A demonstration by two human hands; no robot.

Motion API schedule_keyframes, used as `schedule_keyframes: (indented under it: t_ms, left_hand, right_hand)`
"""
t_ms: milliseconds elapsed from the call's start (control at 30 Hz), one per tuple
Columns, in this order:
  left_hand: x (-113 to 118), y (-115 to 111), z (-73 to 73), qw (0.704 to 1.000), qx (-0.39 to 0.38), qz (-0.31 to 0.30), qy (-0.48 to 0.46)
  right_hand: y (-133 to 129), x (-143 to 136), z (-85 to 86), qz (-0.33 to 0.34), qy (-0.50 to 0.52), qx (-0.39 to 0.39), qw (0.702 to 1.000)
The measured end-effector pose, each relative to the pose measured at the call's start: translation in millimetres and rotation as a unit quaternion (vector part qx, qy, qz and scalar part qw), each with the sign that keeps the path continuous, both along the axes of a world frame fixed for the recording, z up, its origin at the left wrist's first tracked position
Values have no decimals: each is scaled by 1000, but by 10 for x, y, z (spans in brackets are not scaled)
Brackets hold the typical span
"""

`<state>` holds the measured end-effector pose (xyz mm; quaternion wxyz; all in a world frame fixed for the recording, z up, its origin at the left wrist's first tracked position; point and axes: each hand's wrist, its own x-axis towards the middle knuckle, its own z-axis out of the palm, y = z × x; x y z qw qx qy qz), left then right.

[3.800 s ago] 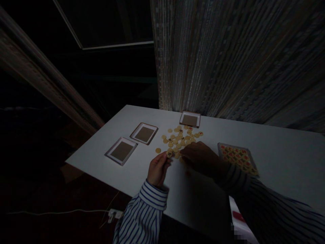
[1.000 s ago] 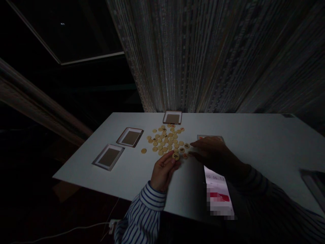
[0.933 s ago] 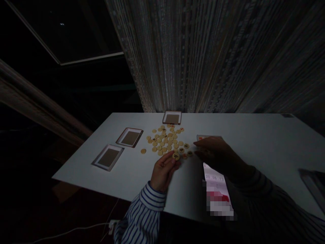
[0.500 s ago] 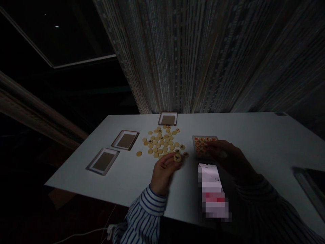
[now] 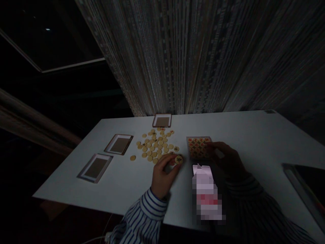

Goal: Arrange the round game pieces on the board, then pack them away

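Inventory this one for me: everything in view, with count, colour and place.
Loose pieces: dozens, pale yellow, some marked red or black, mid-table
Held piece: one, pale yellow, black mark, in the left hand
Filled tray: one, greyish, by the right hand; red-marked pieces inside
Open trays: three, pale with brown middles, two at left, one at the far edge
Phone: one, pinkish lit screen, near edge
Dark object: one, right edge, unclear
Table: one, white, centre
Curtains: at least two, grey-brown, behind and left
Cable: one, white, below the table
Left hand: one, striped blue-white sleeve, centre
Right hand: one, shadowed, striped sleeve, fingertips at the filled tray
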<state>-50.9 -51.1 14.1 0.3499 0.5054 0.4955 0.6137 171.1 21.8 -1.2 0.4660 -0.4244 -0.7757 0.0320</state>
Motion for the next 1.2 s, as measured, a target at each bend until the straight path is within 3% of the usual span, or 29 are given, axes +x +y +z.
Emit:
schedule_keyframes:
  t_ms: [233,600,833,1033,1200]
  left_hand:
    - [73,148,41,999,6,-18,42]
    - [241,476,61,993,49,-51,98]
    - [330,572,-74,985,70,-56,149]
    - [304,597,-217,960,109,-36,256]
    - [278,602,-262,943,135,-20,304]
  right_hand:
    - [-15,45,-26,-47,2,8,999]
    - [-18,73,-28,-65,-21,34,997]
    - [-17,88,-17,-57,-12,26,998]
    - [-16,58,-21,-59,35,-12,998]
    - [25,-46,120,-43,41,-39,997]
